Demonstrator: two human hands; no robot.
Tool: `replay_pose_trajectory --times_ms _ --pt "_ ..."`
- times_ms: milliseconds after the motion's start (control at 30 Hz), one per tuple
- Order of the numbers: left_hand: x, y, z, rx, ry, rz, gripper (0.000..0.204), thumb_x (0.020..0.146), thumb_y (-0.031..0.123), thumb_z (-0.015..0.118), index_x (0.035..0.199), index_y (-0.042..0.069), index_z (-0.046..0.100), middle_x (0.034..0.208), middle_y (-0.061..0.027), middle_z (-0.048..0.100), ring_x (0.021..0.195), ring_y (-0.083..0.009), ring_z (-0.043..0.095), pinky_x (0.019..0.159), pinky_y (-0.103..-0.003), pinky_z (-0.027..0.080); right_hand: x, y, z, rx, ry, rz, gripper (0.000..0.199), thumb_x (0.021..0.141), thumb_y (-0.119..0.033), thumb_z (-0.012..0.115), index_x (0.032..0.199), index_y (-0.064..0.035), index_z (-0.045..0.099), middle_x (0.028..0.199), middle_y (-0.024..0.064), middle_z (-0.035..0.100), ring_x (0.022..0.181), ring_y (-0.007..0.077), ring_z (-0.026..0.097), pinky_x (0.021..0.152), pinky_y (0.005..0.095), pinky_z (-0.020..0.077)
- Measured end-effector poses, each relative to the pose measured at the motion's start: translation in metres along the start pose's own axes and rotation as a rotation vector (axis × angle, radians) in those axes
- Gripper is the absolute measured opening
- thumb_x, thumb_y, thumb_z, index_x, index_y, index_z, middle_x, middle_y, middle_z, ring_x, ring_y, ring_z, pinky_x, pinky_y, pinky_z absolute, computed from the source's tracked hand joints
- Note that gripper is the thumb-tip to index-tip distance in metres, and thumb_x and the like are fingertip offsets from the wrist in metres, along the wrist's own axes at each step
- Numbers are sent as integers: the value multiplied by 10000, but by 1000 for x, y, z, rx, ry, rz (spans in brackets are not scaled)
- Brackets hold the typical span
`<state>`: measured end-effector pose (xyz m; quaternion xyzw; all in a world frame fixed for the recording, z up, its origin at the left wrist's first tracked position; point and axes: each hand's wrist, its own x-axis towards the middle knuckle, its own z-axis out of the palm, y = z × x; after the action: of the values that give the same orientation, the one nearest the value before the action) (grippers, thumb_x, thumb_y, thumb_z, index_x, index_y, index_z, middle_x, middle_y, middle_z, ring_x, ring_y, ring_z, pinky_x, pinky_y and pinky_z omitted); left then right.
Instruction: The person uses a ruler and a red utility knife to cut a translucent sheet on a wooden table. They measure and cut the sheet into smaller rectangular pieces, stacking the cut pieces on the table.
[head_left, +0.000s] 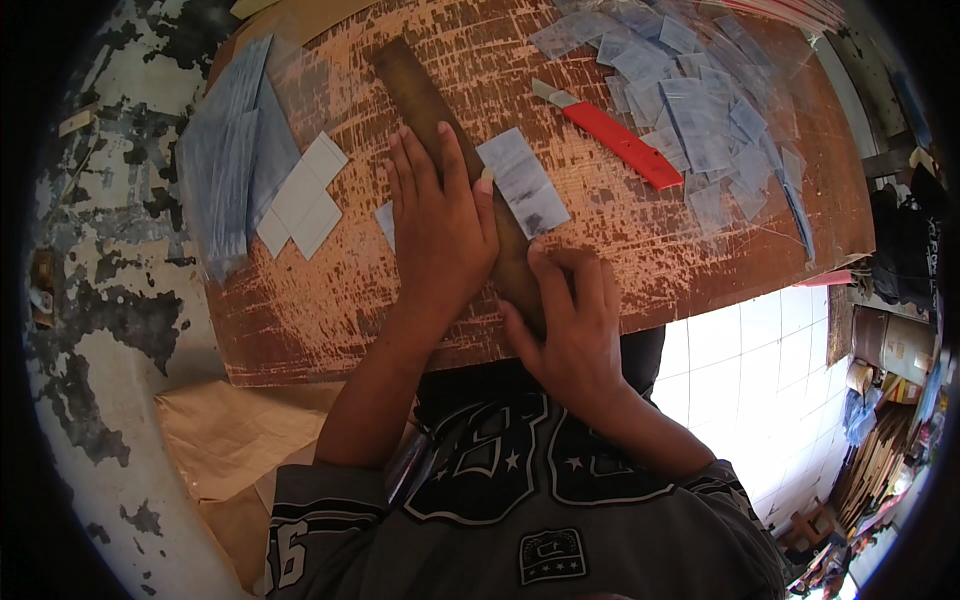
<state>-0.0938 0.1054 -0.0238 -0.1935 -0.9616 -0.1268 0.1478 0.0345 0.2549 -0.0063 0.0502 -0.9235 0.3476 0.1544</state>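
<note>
A flat brown straightedge strip (415,92) lies slantwise on the worn wooden table, its near end toward me. My left hand (440,230) rests flat on it with the fingers stretched forward. My right hand (578,310) grips the near end, thumb on the left edge and fingers on the right. Under the strip lies a translucent bluish plastic sheet (525,183); it shows on the right, and a small corner shows left of my left hand. To the right is a red utility knife (622,143), its blade end pointing far left.
Many cut plastic pieces (690,110) are heaped at the far right. A stack of longer plastic sheets (228,170) lies at the left edge, beside white card pieces (303,205) with lines. Brown paper (240,435) sits below the table's left front edge.
</note>
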Motion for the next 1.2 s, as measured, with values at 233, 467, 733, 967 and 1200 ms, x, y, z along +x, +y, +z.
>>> replay_pose_trajectory --times_ms 233,467,733,967,1200 --pt "0 1 -1 -11 -11 -12 678 1167 309 453 1683 -105 307 1686 -485 241 1637 -606 185 1350 -636 176 0 1 1 5 -1 -4 615 924 -250 816 1419 66 636 1246 200 574 1098 369 582 923 499 485" --pt "1 3 -1 37 24 16 653 1186 306 449 1695 -79 312 1752 -373 264 1654 -556 202 1343 -633 207 -1 1 1 -15 -3 -4 619 936 -260 807 1431 68 631 1233 197 576 1095 366 583 922 496 485" --pt "0 3 -1 18 8 13 623 1149 282 486 1602 -137 402 1715 -380 332 1650 -547 230 1338 -653 204 -3 0 3 -45 -7 2 627 936 -268 809 1440 61 630 1230 190 575 1090 357 584 905 486 480" --pt "1 4 -1 -11 47 26 451 1144 255 509 1419 -102 528 1682 -396 379 1607 -574 312 1304 -674 269 -4 -1 2 -36 -29 27 618 941 -241 828 1453 42 629 1255 201 560 1103 381 575 940 507 502" --pt "0 3 -4 -16 74 34 426 1136 275 559 1387 -68 578 1648 -363 457 1587 -541 375 1298 -649 305 -4 0 3 -65 7 -12 638 922 -264 804 1443 61 632 1239 188 587 1089 360 587 899 483 481"
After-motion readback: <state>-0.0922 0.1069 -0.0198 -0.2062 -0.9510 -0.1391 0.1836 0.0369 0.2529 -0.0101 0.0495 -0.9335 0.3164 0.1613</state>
